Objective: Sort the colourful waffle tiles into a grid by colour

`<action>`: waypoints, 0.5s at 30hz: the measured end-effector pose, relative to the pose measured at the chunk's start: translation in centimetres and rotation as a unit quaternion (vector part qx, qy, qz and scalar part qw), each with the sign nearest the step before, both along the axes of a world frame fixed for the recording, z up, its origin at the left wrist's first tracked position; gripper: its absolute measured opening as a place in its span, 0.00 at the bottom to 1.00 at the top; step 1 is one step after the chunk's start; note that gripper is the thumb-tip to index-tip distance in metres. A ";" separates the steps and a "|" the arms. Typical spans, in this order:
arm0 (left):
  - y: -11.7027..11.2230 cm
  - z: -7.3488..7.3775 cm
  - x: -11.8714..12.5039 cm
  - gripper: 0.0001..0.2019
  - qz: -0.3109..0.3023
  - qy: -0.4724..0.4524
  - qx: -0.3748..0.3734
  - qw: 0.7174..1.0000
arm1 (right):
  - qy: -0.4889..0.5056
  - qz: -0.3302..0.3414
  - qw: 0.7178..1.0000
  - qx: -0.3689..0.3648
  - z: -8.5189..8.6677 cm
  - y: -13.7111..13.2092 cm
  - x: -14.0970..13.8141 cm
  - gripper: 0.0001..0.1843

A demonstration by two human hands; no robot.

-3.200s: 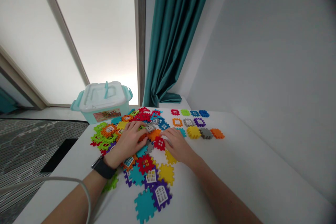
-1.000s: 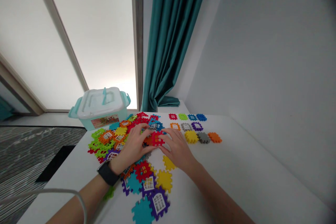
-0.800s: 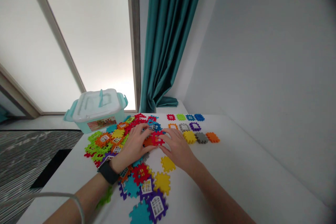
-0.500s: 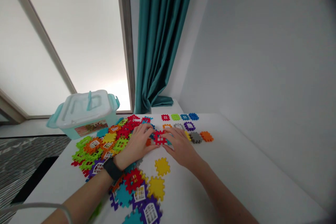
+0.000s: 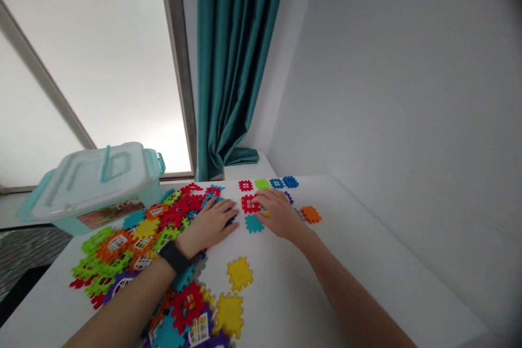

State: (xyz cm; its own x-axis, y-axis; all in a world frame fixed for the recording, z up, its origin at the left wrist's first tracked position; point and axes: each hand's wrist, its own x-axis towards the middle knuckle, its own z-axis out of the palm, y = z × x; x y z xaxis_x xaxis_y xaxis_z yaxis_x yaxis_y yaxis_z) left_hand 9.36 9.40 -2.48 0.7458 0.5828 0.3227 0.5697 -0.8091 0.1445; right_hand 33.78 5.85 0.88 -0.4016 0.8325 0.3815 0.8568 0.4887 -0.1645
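Observation:
My left hand (image 5: 212, 221) lies flat and open on the edge of a heap of plastic waffle blocks (image 5: 138, 239), its fingertips over a dark blue block (image 5: 230, 219). My right hand (image 5: 277, 213) rests open on the white table (image 5: 326, 261), fingers beside a red window block (image 5: 250, 204). Below those fingers lies a teal block (image 5: 254, 223). A short row of small blocks, with a red one (image 5: 245, 185) at its end, stands behind my right hand. Yellow blocks (image 5: 239, 274) lie nearer me, past my left wrist's black watch (image 5: 173, 256).
A lidded plastic storage box (image 5: 93, 187) with teal handles stands behind the heap at the left. A lone orange block (image 5: 310, 214) lies right of my right hand. A teal curtain (image 5: 228, 65) and a white wall border the table's far side.
My hands have moved apart. The red window block no longer lies between them and sits by my right fingers, with a teal block showing below. The view has swung, shifting everything left.

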 end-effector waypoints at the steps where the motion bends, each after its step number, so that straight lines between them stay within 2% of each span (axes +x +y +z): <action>1: 0.0 -0.2 0.0 0.14 0.001 0.007 -0.004 1.000 | 0.001 -0.002 1.000 -0.002 -0.1 0.6 0.2 0.14; 5: -0.2 -0.4 -0.1 0.18 0.003 0.025 -0.025 0.999 | 0.009 -0.010 1.000 -0.011 -0.5 3.3 1.1 0.17; 9: -0.4 -0.3 -0.1 0.17 0.010 0.034 -0.042 0.999 | -0.012 -0.010 0.999 -0.051 -0.7 6.4 1.5 0.15; 15: -0.4 -0.5 -0.1 0.18 0.016 0.044 -0.058 0.997 | -0.030 -0.034 0.997 -0.068 -1.7 10.0 1.7 0.15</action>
State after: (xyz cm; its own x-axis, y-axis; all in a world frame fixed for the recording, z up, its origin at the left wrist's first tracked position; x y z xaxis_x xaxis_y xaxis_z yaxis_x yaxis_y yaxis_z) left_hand 9.24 9.00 -3.01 0.7490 0.6358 0.1864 0.6089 -0.7715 0.1844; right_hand 35.51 15.82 -0.79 -0.3613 0.9013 0.2391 0.8977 0.4056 -0.1723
